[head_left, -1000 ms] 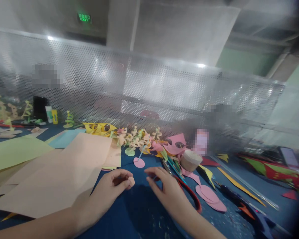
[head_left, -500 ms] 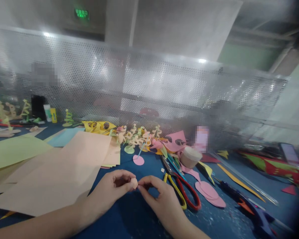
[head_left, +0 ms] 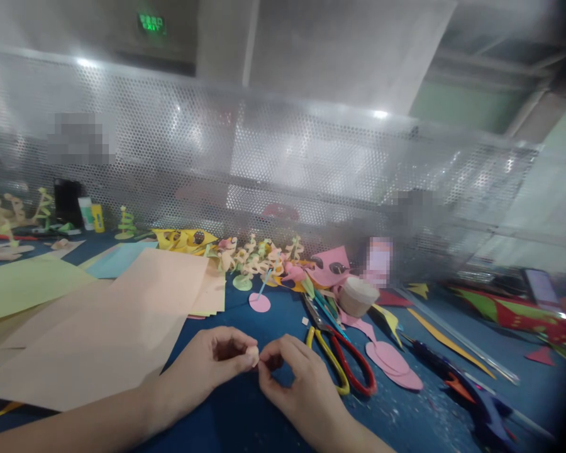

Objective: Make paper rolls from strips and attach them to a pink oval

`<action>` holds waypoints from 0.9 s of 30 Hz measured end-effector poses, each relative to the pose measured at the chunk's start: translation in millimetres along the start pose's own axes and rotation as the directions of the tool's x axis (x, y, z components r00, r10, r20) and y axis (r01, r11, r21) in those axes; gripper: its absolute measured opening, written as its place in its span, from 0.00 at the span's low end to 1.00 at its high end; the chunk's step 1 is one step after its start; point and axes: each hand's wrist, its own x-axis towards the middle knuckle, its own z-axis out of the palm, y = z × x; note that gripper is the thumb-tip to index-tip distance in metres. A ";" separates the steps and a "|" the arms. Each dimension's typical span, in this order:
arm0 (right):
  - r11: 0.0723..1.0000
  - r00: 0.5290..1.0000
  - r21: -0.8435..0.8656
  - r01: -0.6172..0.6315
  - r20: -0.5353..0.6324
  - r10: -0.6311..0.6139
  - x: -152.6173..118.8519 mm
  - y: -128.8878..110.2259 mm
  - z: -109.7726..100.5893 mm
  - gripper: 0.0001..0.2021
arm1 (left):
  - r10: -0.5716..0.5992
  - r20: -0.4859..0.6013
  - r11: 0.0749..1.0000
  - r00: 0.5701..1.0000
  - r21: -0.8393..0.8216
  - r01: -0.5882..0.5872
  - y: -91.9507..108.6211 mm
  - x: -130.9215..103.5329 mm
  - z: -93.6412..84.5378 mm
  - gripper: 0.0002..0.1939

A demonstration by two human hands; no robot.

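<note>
My left hand (head_left: 212, 357) is closed in a pinch on a small peach paper piece (head_left: 253, 356), which looks folded or rolled. At the right side of that piece, my right hand (head_left: 297, 377) has its thumb and forefinger pressed together; what lies between those fingertips is too small to tell. Both hands are raised over the blue table (head_left: 236, 409). Scissors (head_left: 342, 358) with red and yellow handles lie just right of my right hand. Beyond my hands stands a blue stick on a pink paper disc (head_left: 259, 302).
Large peach sheets (head_left: 122, 321) cover the left side. Behind are curled paper figures (head_left: 252, 258), yellow cut paper (head_left: 182, 240) and a tape roll (head_left: 357, 296). To the right lie pink paper ovals (head_left: 393, 365) and a blue glue gun (head_left: 466, 384). A perforated metal screen (head_left: 283, 170) stands behind.
The right hand's fingers have turned slightly around the paper piece, and less of the piece shows now. The whole view has shifted a little; the table things lie as before.
</note>
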 end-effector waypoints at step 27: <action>0.994 0.995 -0.047 0.100 0.013 -0.100 0.0 -0.4 -4.1 0.06 | -0.026 0.006 0.999 1.000 -0.044 0.026 0.8 -0.2 0.6 0.10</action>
